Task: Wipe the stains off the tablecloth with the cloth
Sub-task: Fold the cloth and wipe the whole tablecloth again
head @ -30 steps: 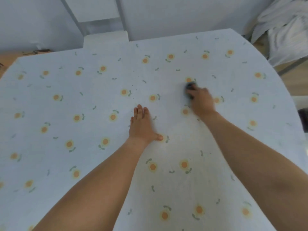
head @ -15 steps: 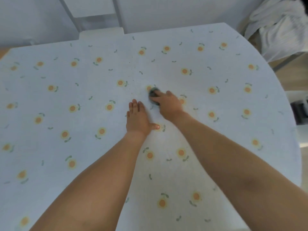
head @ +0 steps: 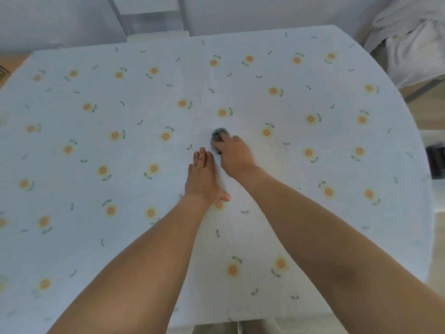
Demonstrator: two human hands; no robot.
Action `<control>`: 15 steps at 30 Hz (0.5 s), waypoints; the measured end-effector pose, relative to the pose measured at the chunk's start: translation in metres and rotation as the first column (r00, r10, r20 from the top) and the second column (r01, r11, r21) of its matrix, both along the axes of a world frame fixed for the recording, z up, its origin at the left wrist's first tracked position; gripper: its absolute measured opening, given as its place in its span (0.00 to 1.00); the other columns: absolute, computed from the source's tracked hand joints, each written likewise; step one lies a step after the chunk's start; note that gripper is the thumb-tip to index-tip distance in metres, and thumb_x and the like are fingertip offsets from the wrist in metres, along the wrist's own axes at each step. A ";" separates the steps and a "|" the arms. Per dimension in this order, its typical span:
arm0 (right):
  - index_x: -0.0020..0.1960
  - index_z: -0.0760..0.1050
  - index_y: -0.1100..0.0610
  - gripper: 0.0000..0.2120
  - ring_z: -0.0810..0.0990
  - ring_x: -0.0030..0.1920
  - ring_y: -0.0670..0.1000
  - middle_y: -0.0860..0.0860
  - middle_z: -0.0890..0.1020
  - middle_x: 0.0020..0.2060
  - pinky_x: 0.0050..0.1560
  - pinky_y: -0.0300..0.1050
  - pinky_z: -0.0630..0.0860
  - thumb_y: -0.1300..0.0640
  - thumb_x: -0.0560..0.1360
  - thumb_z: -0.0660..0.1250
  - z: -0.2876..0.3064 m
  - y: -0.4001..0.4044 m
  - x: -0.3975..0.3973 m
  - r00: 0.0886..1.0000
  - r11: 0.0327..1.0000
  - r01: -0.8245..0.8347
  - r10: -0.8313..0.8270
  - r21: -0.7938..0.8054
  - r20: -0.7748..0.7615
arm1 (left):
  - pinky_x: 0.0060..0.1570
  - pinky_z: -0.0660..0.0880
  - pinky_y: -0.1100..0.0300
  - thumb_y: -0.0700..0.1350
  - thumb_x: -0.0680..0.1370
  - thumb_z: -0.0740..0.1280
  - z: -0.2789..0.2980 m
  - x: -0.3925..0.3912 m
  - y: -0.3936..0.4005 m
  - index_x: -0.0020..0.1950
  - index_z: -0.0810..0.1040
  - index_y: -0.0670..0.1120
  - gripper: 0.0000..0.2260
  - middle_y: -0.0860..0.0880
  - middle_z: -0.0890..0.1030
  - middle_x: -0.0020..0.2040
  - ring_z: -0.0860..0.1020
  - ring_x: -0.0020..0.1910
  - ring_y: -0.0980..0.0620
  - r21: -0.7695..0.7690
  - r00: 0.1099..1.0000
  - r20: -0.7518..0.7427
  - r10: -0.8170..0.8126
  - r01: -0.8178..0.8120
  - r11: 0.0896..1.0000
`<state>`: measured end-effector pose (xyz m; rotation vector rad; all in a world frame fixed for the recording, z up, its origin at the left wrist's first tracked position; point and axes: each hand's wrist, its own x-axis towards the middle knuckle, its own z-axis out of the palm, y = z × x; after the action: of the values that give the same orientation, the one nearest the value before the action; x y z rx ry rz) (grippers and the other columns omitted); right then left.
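Note:
A pale blue tablecloth (head: 101, 213) printed with small orange flowers covers the table. Tiny dark specks (head: 196, 114) dot it just beyond the hands. My right hand (head: 234, 154) grips a small dark grey cloth (head: 218, 135) and presses it onto the tablecloth near the table's middle; only the cloth's far end shows past the fingers. My left hand (head: 203, 178) lies flat on the tablecloth right beside it, fingers straight and together, thumb spread to the right.
A white chair back (head: 157, 36) stands against the table's far edge. A pile of pale fabric (head: 409, 42) lies on a seat at the upper right. The table's rounded right edge (head: 419, 150) drops to a wooden floor.
My right hand has swept the cloth leftward from the right of centre to just beside my left hand. My left hand has stayed flat in place.

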<state>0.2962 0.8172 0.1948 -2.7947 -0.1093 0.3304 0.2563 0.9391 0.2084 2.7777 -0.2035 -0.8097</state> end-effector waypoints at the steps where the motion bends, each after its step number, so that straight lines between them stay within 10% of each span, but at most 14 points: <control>1: 0.63 0.73 0.50 0.21 0.72 0.48 0.55 0.50 0.72 0.67 0.44 0.44 0.70 0.66 0.74 0.60 0.000 0.000 -0.006 0.996 0.996 -0.089 0.089 -0.006 -0.005 | 0.79 0.44 0.49 0.60 0.61 0.81 0.000 -0.001 0.000 0.81 0.41 0.40 0.65 0.44 0.40 0.81 0.38 0.80 0.46 -0.003 1.000 -0.006 0.008 -0.008 1.000; 4: 0.62 0.75 0.48 0.20 0.72 0.47 0.56 0.49 0.74 0.65 0.47 0.49 0.74 0.63 0.74 0.57 -0.005 -0.058 -0.027 0.994 0.996 -0.084 0.084 -0.004 0.074 | 0.79 0.45 0.49 0.59 0.60 0.82 0.000 -0.002 -0.001 0.81 0.41 0.40 0.65 0.44 0.40 0.81 0.39 0.80 0.45 -0.006 1.000 -0.003 0.013 -0.013 1.000; 11: 0.60 0.74 0.62 0.18 0.72 0.54 0.63 0.60 0.75 0.61 0.53 0.53 0.71 0.68 0.73 0.56 -0.014 -0.182 -0.078 0.726 0.728 0.682 -0.664 -0.070 0.179 | 0.78 0.49 0.45 0.57 0.71 0.76 0.003 -0.020 -0.003 0.80 0.43 0.37 0.54 0.40 0.43 0.81 0.41 0.80 0.42 0.056 1.000 0.019 -0.018 0.017 0.998; 15: 0.58 0.76 0.59 0.18 0.72 0.52 0.60 0.58 0.75 0.62 0.55 0.51 0.73 0.69 0.72 0.57 -0.011 -0.065 -0.056 0.878 0.897 0.436 -0.442 0.071 0.186 | 0.78 0.49 0.46 0.61 0.67 0.77 -0.001 -0.057 -0.003 0.80 0.41 0.38 0.60 0.42 0.40 0.81 0.40 0.80 0.44 0.058 1.000 -0.011 -0.015 0.016 0.998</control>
<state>0.2403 0.7526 0.1836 -2.7130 0.4693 -0.0615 0.1991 0.9362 0.2077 2.8284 -0.2028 -0.8461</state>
